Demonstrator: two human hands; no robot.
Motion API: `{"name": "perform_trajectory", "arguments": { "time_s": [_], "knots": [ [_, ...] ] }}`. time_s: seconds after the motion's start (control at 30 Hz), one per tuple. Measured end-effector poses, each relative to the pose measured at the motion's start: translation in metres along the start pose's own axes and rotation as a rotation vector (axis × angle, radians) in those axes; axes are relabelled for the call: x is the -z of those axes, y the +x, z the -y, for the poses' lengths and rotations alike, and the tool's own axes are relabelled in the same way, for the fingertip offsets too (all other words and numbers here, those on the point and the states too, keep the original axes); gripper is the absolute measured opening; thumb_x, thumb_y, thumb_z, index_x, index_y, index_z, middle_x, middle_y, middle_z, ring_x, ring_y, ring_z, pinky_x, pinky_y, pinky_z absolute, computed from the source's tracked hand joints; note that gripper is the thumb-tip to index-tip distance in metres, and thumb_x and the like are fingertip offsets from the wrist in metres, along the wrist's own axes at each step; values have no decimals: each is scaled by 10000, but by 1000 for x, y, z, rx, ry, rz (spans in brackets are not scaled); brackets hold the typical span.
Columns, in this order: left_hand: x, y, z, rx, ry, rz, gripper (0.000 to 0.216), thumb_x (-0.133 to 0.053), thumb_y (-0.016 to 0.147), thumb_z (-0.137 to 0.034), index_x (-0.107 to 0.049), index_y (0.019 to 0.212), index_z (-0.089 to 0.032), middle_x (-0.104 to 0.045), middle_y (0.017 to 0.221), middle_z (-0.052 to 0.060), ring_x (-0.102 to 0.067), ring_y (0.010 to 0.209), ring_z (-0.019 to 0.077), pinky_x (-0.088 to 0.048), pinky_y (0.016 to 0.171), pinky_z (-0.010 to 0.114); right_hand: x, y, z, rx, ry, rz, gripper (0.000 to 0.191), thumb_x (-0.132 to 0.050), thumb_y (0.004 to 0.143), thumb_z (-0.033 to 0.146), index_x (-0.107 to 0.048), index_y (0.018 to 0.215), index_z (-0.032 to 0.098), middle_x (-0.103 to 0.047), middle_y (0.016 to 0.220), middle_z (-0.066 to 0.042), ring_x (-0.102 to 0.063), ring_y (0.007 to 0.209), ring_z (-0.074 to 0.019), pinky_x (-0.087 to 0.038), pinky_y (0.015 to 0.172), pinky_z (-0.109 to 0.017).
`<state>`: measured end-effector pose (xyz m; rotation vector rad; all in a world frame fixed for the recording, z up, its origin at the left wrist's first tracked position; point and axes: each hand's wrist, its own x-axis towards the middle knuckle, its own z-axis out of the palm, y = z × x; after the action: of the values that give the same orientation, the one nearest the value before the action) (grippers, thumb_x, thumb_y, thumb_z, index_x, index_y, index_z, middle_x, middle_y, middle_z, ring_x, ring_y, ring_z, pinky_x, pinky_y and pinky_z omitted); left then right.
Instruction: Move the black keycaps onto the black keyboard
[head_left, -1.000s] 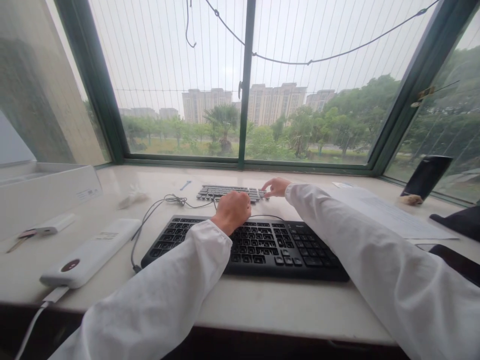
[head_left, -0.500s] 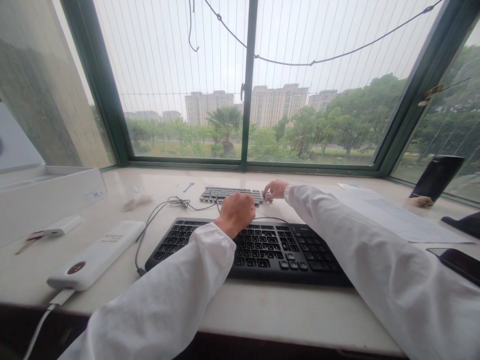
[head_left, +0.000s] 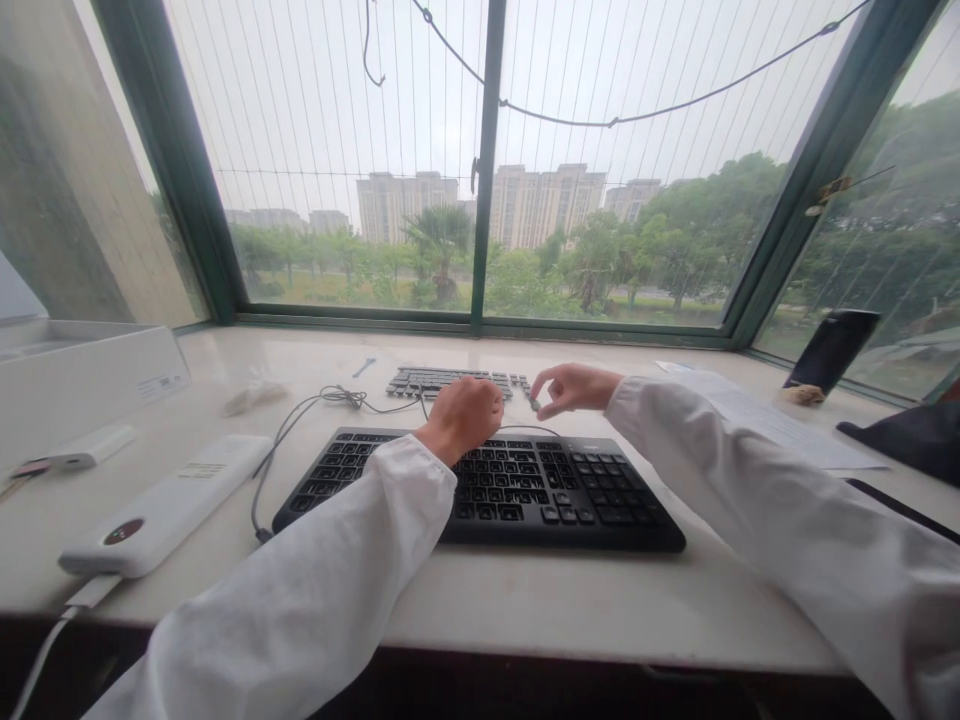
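Note:
A wide black keyboard (head_left: pixel 585 535) lies across the sill in front of me. Its main block shows bare key sockets, while the arrow keys and number pad carry caps. My left hand (head_left: pixel 463 415) is closed in a fist over the keyboard's back edge; whatever it may hold is hidden. Behind it, loose grey keycaps (head_left: pixel 420 380) lie in rows, partly covered by that hand. My right hand (head_left: pixel 576 387) is just right of those rows, thumb and forefinger pinched on a small keycap (head_left: pixel 535 404).
On the left are a white power bank (head_left: pixel 169 505) with a cable, a smaller white device (head_left: pixel 94 447) and a white box (head_left: pixel 90 370). A grey cable (head_left: pixel 341 396) coils behind the keyboard. Papers (head_left: pixel 772 420) and a leaning phone (head_left: pixel 832 350) are at right, below the window.
My right hand has drawn back to the right from the loose keycaps, a keycap between its fingertips. My left fist stays over the keyboard. The view has shifted slightly.

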<state>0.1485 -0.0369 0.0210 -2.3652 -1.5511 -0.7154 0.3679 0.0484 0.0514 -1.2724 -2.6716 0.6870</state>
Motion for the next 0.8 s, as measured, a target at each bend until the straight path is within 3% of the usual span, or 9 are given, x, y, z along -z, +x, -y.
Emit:
{"name": "perform_trajectory", "arguments": {
  "time_s": [0.1, 0.2, 0.4, 0.8],
  "knots": [
    [-1, 0, -1, -73, -73, -4, 324, -442, 804, -217, -568, 513, -150, -470, 457, 40, -355, 439, 110, -243, 495, 270, -17, -39, 15, 55, 107, 77, 625, -723, 613, 573, -634, 1049, 133, -475, 527, 79, -404, 480, -73, -262, 480, -219],
    [-2, 0, -1, -137, -120, -6, 308, -461, 797, -241, -539, 510, -163, -437, 460, 10, -295, 450, 101, -224, 505, 267, -32, -59, 22, 54, 141, 90, 600, -736, 602, 555, -638, 1015, 130, -460, 509, 89, -390, 474, -68, -253, 469, -214],
    [-7, 0, -2, -180, -140, 3, 293, -461, 784, -240, -476, 499, -173, -378, 466, -22, -237, 471, 96, -222, 526, 260, -45, -61, 18, 79, 124, 69, 595, -747, 576, 580, -653, 971, 145, -502, 517, 77, -428, 483, -74, -298, 482, -212],
    [-5, -2, -6, -255, -130, 48, 339, -468, 807, -245, -446, 478, -165, -302, 461, -38, -190, 479, 86, -201, 507, 258, -49, -67, 22, 46, 90, 43, 597, -740, 580, 600, -665, 974, 158, -530, 528, 64, -469, 494, -86, -334, 506, -226]
  ]
}}
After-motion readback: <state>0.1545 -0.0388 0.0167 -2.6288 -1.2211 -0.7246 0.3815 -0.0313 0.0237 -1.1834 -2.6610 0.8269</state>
